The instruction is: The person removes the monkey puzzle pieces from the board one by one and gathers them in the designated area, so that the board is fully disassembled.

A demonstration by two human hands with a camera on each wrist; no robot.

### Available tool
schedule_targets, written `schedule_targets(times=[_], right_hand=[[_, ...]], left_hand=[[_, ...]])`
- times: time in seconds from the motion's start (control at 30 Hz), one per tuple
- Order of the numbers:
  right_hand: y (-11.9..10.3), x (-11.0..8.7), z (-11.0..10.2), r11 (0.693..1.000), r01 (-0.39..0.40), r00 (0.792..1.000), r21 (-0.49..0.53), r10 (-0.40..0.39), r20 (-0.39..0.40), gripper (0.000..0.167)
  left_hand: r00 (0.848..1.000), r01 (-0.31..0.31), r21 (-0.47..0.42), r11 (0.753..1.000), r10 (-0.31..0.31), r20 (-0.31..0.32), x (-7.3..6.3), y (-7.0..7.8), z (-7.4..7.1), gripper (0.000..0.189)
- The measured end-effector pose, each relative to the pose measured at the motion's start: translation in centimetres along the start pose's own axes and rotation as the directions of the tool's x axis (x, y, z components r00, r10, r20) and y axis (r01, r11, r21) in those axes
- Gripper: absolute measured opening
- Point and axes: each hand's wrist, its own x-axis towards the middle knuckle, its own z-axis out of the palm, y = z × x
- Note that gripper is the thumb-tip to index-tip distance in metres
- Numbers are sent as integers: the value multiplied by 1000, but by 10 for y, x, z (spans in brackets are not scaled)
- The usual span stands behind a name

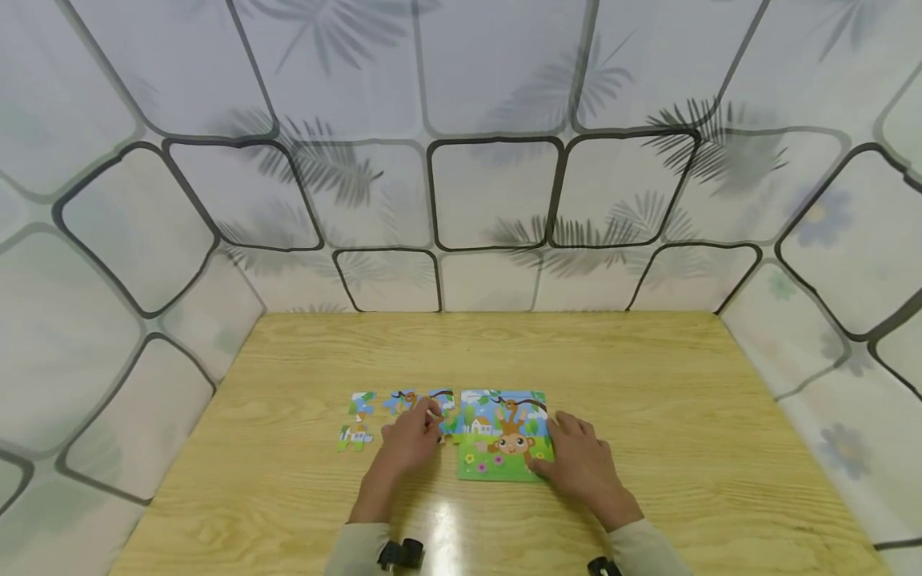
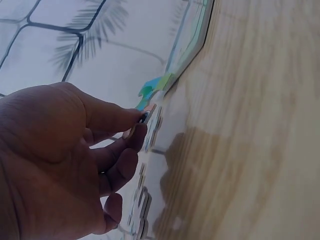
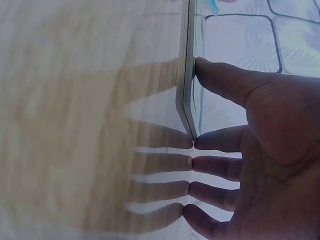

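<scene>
My left hand (image 1: 409, 442) pinches a small jigsaw piece (image 2: 146, 115) between thumb and forefinger, close over the loose pieces left of the picture board; its other fingers curl loosely. The square board (image 1: 497, 460) shows a monkey hanging from a branch, a house and flowers, and lies flat on the table. Beside its right edge is my right hand (image 1: 585, 464), the thumb (image 3: 220, 77) resting on the board and the straight fingertips touching the tabletop around its corner. Part of the loose pieces is hidden behind my left hand.
Farther left lie puzzle pieces with a house (image 1: 351, 437) and with leaves and sky (image 1: 362, 402). Another piece with branch and sky (image 1: 396, 400) sits behind my left hand. The wooden table (image 1: 648, 368) meets a patterned cloth wall (image 1: 497, 192) at the back and sides.
</scene>
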Motion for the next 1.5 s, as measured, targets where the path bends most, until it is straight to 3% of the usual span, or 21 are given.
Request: schedule_targets(times=[0.4, 0.63, 0.87, 0.97, 1.3, 1.5], right_hand=[[0, 2, 3, 1000, -4, 1000, 16, 4, 6, 78], [0, -2, 2, 1000, -19, 999, 17, 18, 26, 80], [-2, -3, 1, 1000, -8, 1000, 17, 8, 10, 78], [-2, -3, 1, 1000, -2, 1000, 21, 2, 6, 78], [-5, -5, 3, 998, 38, 999, 55, -37, -16, 63], [-12, -12, 2, 981, 182, 982, 60, -178, -64, 45]], left_hand=[[995, 81, 127, 989, -72, -73, -7, -7, 3, 16], [998, -2, 89, 996, 8, -64, -6, -1, 9, 21], [990, -126, 148, 981, 115, 79, -7, 13, 22, 29], [985, -153, 173, 973, 136, 106, -9, 17, 23, 38], [986, -159, 238, 958, 140, 96, -10, 19, 24, 45], [989, -139, 247, 959, 122, 83, -10, 22, 26, 40]])
